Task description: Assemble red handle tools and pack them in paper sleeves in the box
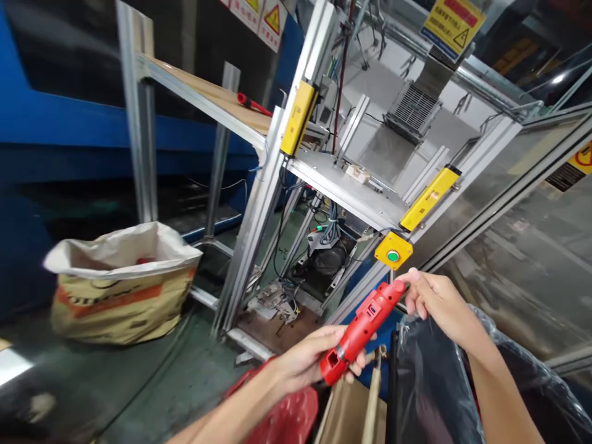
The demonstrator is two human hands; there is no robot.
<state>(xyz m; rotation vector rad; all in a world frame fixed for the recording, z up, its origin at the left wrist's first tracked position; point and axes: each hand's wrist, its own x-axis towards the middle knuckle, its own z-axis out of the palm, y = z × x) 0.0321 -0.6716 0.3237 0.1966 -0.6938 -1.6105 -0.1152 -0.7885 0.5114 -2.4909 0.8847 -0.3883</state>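
Holding red tool (365,324), sack (124,311) beside metal frame (253,222)

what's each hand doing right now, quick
Left hand: closed around the lower end of the red part.
Right hand: fingers curled at its upper end; whether they grip it can't be told.

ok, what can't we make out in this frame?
All in the head view:
- Red tool: far side, hidden by its own body and the left hand.
- Whether the right hand grips the tool's end: too small to tell.
- Sack: most contents, hidden by its front wall.
- Glossy red object: behind the left forearm, cut by the bottom edge.
- Yellow sign: wording, blurred.
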